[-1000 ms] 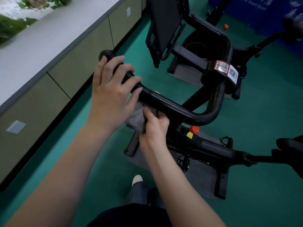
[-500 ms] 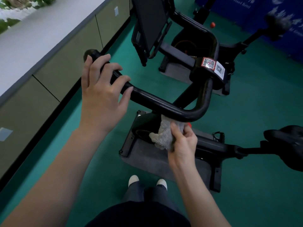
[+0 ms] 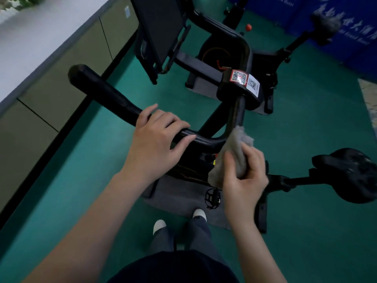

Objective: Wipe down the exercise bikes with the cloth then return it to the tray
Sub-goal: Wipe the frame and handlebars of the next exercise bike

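Down at the frame's foot, a person's white-toed shoes are standing on the green floor, at the edge of a grey mat lying under the near bike. A black pedal is hanging just beside the right shoe.

Higher up, the left hand is gripping the black handlebar, fingers curling over the bar and thumb stretching along it. The right hand is pinching a bunched grey cloth between thumb and fingers and pressing its top against the bend where the handlebar is turning up toward the stem. To the right, the saddle is jutting out on its post.

At the stem's head, two QR-code stickers are sitting side by side, one red-bordered, one white; their small print is too fine to read.

Beyond, a second bike is standing on its own mat, orange lettering on its frame appearing to read "HANMA". A dark screen is tilting up at its front, and a red knob is showing behind it. Olive cabinets are running along the left. Farthest back, a blue banner is carrying white characters and, partly legible, "Grand Hotel".
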{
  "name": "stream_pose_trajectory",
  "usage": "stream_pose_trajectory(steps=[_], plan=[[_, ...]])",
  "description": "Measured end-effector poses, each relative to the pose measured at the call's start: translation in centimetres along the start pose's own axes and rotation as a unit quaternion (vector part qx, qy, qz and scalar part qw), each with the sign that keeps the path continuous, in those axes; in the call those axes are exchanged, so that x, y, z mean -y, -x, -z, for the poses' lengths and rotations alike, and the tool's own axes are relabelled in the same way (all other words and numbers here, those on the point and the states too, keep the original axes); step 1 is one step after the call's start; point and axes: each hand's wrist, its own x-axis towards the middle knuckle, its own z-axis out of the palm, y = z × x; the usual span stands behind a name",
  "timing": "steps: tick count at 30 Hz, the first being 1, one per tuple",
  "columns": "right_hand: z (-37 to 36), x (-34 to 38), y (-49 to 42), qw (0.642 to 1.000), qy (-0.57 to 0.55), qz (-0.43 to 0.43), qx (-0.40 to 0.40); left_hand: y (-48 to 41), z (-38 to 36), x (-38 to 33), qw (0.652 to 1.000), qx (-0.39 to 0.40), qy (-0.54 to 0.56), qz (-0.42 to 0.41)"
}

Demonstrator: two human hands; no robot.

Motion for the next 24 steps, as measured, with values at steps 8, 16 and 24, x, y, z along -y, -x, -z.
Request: stream_pose_trajectory(steps=[8, 16, 24], plan=[[0.5, -1.7, -3.5, 0.986, 0.117, 0.112, 0.038, -0.2, 0.4, -0.7, 0.999, 0.015, 0.017, 0.03], [2.5, -2.3, -7.9, 0.964, 0.079, 0.189, 0.167, -0.4, 0.1, -2.6, 0.998, 0.037, -0.003, 0.053], [1.3, -3.4, -12.3, 0.933, 0.111, 0.243, 0.241, -0.7, -1.8, -5.3, 0.995, 0.04, 0.021, 0.091]])
